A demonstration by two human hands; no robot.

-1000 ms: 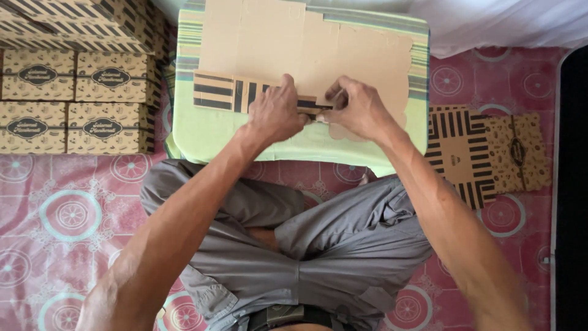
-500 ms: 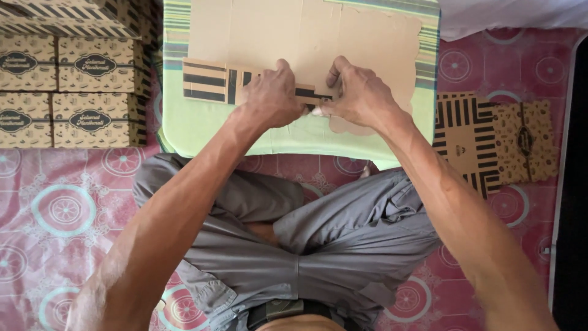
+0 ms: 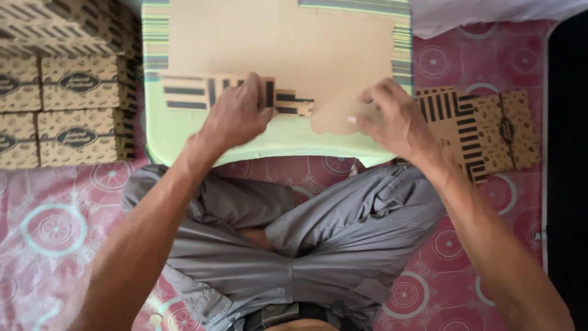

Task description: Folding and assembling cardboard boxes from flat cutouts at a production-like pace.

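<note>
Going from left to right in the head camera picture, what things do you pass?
Stacked printed boxes → left hand on the striped cardboard flap → right hand → flat printed cardboard sheets on the floor.

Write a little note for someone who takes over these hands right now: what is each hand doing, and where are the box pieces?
Left hand: pressing flat on the folded striped flap of the cardboard sheet.
Right hand: fingers at the sheet's rounded tab, apparently pinching it; blurred.
The sheet lies on a green cushion in front of the crossed legs.
Done: one striped flap folded over; finished boxes stacked at left.
Left: the sheet is mostly flat; more flat printed blanks wait at right.
</note>
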